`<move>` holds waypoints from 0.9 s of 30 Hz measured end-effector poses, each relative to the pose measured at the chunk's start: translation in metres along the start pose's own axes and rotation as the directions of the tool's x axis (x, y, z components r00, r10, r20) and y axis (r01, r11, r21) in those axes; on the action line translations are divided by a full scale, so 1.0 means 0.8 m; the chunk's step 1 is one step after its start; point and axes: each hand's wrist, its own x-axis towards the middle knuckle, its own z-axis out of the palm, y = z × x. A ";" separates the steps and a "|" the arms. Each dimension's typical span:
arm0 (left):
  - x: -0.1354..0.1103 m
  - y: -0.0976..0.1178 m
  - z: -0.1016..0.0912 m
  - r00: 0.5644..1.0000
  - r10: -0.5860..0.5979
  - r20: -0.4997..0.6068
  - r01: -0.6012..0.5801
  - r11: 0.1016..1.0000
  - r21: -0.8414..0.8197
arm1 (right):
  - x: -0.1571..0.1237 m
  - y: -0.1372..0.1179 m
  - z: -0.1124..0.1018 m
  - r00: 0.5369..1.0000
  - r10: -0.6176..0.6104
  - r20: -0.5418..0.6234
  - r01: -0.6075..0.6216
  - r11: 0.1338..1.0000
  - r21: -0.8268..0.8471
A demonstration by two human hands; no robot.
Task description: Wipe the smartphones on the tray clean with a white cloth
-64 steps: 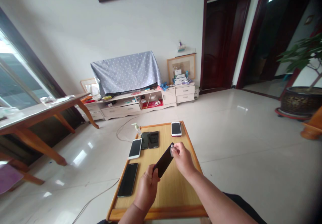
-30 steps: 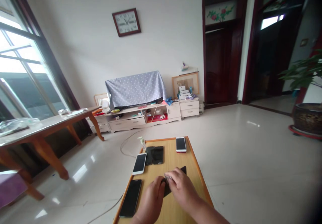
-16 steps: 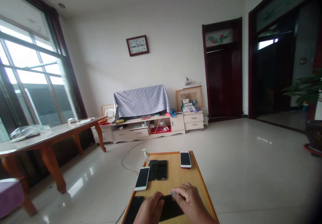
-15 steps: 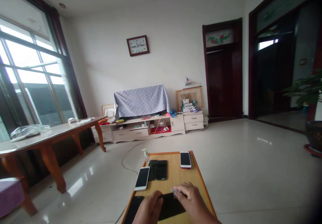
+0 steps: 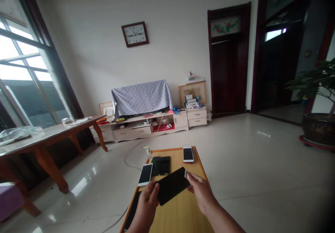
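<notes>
A black phone (image 5: 171,190) is held up above the small wooden table (image 5: 180,213), screen facing me and tilted. My left hand (image 5: 147,201) grips its lower left end. My right hand (image 5: 201,193) pinches its upper right corner, where a small pale bit shows between the fingertips. On the table beyond lie a white phone (image 5: 145,174), two dark phones (image 5: 161,165) side by side, and a white phone with a red edge (image 5: 188,154). Another black phone (image 5: 132,211) lies at the table's left edge, partly behind my left hand.
A small pump bottle (image 5: 148,152) stands at the table's far left corner. A cable (image 5: 125,159) runs over the tiled floor. A long wooden table (image 5: 47,135) stands left, a TV cabinet (image 5: 146,123) at the wall, a potted plant (image 5: 318,121) right.
The black phone was lowered to the table about half a second ago and is now lifted off it again in both hands. The view tipped up, then partly back down.
</notes>
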 end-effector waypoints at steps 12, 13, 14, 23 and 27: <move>0.012 -0.038 0.038 0.998 0.027 0.048 -0.027 1.000 -0.006 | -0.022 0.012 0.030 0.985 0.122 0.118 -0.156 0.924 0.350; 0.012 -0.042 0.042 0.998 0.024 0.059 -0.023 1.000 -0.017 | -0.023 0.011 0.030 0.986 0.114 0.124 -0.150 0.928 0.342; 0.013 -0.046 0.045 0.998 0.016 0.066 -0.015 1.000 -0.027 | -0.021 0.009 0.028 0.988 0.105 0.117 -0.139 0.931 0.337; 0.008 -0.066 0.054 0.991 -0.014 0.135 0.022 0.998 -0.052 | 0.006 -0.015 0.005 0.999 0.047 -0.016 -0.040 0.960 0.277; 0.016 -0.063 0.054 0.996 -0.002 0.086 0.011 0.995 -0.096 | -0.030 0.006 0.028 0.990 0.104 0.100 -0.115 0.987 0.109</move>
